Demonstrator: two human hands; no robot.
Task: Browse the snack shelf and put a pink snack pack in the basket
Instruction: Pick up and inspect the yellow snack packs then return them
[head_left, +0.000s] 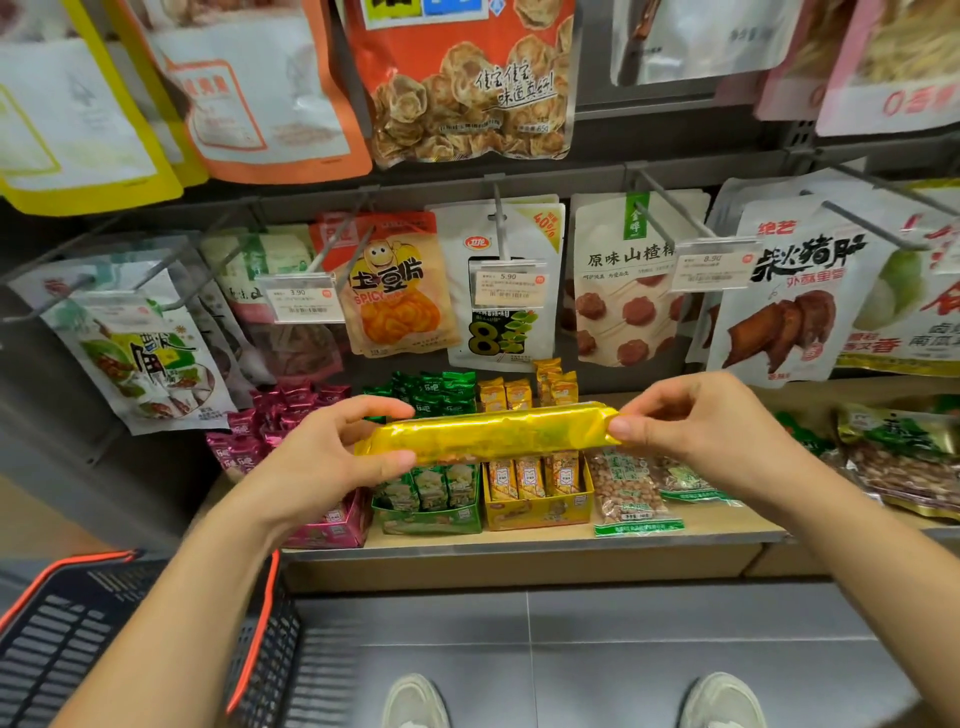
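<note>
A long yellow foil snack pack (488, 434) is held level in front of the low shelf. My left hand (332, 452) grips its left end between thumb and fingers. My right hand (696, 421) pinches its right end. Behind my left hand, pink snack packs (275, 421) fill a pink display box (332, 530) on the shelf. The black basket with an orange rim (104, 639) stands on the floor at the lower left, under my left forearm.
Green (431, 514) and yellow (540, 512) display boxes and peanut bags (631, 493) sit on the wooden shelf (519, 551). Snack bags hang from metal hooks (498, 223) with price tags above. My shoes (415, 701) stand on grey floor tiles.
</note>
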